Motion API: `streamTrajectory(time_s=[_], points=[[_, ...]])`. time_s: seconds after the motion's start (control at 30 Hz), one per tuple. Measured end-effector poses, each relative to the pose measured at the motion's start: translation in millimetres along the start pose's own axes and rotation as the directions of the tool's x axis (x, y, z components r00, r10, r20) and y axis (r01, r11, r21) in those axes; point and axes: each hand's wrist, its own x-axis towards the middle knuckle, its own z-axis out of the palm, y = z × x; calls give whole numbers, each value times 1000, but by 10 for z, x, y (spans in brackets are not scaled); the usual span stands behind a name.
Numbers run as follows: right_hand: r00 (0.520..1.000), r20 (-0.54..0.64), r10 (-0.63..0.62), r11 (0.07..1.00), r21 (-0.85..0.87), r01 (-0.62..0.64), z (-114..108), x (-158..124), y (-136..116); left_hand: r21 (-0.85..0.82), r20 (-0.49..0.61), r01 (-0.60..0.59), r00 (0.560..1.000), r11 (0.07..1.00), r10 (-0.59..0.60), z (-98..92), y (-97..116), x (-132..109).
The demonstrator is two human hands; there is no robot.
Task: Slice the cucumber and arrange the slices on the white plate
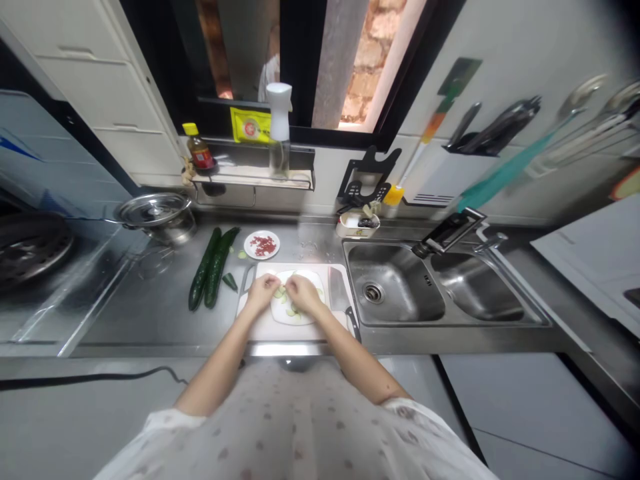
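The left hand (263, 293) and right hand (306, 295) sit close together over a white plate (280, 317) of pale green slices (291, 312); whatever the fingertips pinch is too small to tell. From the plate, a knife (339, 285) lies at three o'clock, a dish (249, 247) of red bits (264, 246) at eleven, two cucumbers (220, 267) near ten.
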Motion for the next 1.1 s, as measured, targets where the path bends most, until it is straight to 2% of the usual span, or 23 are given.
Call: streamTrajectory(time_s=[0.13,0.23,0.47,0.73,1.1], points=[[991,48,128,988,-98,-123,157,-1,53,141,-27,50,999,989,-47,9,-94,-61],[982,74,171,976,-147,-159,217,8,69,231,-17,70,998,970,-68,11,-142,-92],[980,115,160,968,-211,-133,266,65,76,336,-33,92,996,937,-86,26,-200,-99],[974,142,177,957,-258,-136,295,84,53,392,15,41,999,919,-52,107,-163,-77],[974,160,157,959,-261,-112,308,89,36,460,50,32,997,887,-63,203,-178,-49]])
